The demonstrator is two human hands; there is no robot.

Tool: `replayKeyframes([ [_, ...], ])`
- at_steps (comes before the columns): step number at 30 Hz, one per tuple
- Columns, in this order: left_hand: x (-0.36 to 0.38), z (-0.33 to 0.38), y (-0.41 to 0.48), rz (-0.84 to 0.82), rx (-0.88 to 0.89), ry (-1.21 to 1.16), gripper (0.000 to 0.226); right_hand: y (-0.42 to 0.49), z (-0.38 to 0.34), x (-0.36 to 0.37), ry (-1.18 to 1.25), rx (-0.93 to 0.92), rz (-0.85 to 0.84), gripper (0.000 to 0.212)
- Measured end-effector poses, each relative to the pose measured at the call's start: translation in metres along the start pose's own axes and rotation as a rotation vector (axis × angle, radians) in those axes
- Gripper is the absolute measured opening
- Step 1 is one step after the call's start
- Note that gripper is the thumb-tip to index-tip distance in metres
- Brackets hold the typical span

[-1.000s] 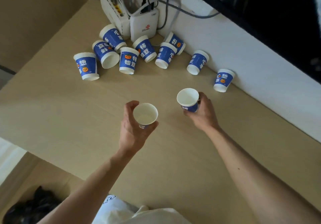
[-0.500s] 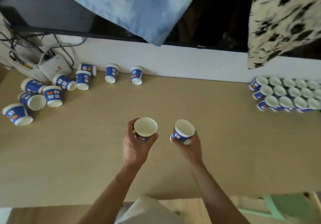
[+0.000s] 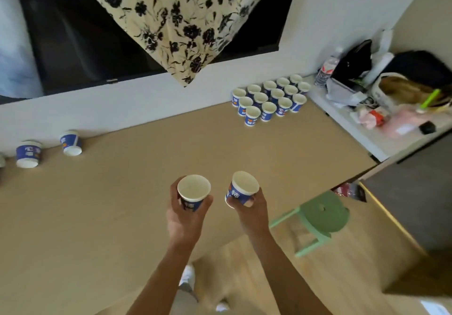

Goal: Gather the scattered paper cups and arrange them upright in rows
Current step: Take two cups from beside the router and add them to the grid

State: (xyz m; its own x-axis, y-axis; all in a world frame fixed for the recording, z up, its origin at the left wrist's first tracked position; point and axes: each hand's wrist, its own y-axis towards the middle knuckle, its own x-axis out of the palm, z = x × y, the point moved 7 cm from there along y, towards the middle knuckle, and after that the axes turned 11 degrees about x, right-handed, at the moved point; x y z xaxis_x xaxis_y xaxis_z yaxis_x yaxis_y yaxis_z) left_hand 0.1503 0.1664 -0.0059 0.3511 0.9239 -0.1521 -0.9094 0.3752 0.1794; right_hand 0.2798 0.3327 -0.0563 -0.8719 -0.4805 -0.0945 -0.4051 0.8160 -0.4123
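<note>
moved: view has swung right since half a second ago; the arranged rows now sit upper right, the scattered pile is mostly out of frame
left cup (image 3: pixel 193 192): upright in left hand (image 3: pixel 186 217), fingers wrapped round it, base hidden
right cup (image 3: pixel 242 190): tilted, pinched by right hand (image 3: pixel 252 213) fingers
rows (image 3: pixel 269 99): upright cups by the wall, far ones partly hidden
strays (image 3: pixel 71 143): two upside down at left, a third cut off
worktop (image 3: pixel 97 217): beige, blurred

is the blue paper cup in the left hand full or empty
Empty: the blue paper cup in the left hand is held mouth-up, and only its bare white inside and bottom show.
</note>
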Motion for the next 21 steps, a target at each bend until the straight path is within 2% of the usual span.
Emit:
replayKeyframes([
  [12,0.154,-0.004,0.071,-0.188,-0.029,-0.152,0.065,0.097,-0.035,-0.079,-0.015,0.026,0.241,0.074],
  [16,0.178,-0.006,0.089,-0.235,-0.054,-0.166,0.067,0.132,-0.049,-0.098,-0.021,0.037,0.284,0.062],
  [21,0.192,-0.009,0.113,-0.231,-0.067,-0.188,0.065,0.174,-0.062,-0.105,-0.018,0.055,0.289,0.067],
])
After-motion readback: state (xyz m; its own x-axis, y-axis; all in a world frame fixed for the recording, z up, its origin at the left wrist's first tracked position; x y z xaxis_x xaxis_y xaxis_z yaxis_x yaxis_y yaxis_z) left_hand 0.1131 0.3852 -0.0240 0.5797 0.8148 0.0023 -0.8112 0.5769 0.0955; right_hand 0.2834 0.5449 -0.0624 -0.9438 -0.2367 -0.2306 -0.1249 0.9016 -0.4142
